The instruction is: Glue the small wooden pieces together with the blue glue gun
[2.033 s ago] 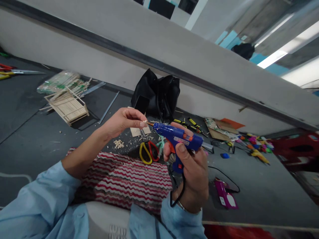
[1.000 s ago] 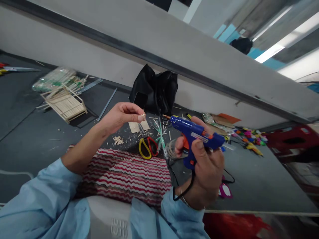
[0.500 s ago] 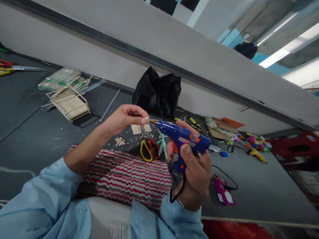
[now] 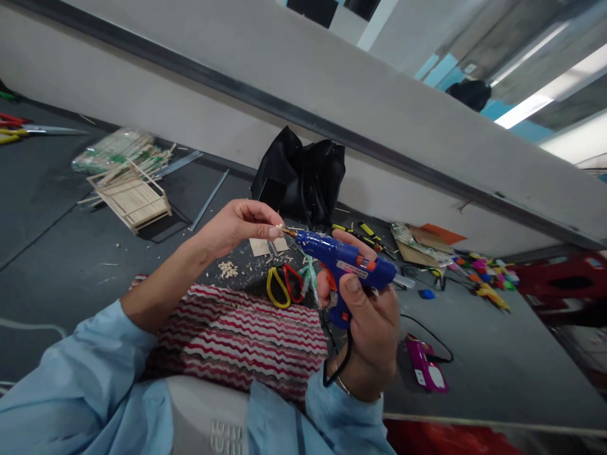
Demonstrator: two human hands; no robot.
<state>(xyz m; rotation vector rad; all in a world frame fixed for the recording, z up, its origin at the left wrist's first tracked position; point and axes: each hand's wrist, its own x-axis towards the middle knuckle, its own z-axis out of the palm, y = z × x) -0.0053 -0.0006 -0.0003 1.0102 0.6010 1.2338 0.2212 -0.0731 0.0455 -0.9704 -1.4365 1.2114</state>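
My right hand [image 4: 367, 316] is wrapped round a blue hot glue gun [image 4: 327, 251], its brass nozzle pointing left and a clear glue stick [image 4: 404, 280] poking out of the back. Between thumb and fingertips, my left hand [image 4: 246, 222] pinches a tiny pale wooden piece [image 4: 279, 227], mostly hidden by the fingers. The nozzle tip is right at that piece; whether they touch I cannot tell. Below my left hand lies a small pile of cut wooden bits [image 4: 228, 270]. Scissors [image 4: 284, 285] with yellow and red handles rest beneath the glue gun.
A small stick-built frame [image 4: 133, 202] stands left, before bagged wooden sticks [image 4: 114, 151]. A metal ruler [image 4: 209, 200] and black bag [image 4: 303, 174] lie along the wall. At right are a purple device [image 4: 425, 365], its cord, and colourful pompoms [image 4: 484, 270]. Striped cloth [image 4: 237, 335] covers the near edge.
The glue gun and my right hand have shifted slightly left, bringing the nozzle closer to my left fingertips. My left hand is almost unmoved, still pinching the piece.
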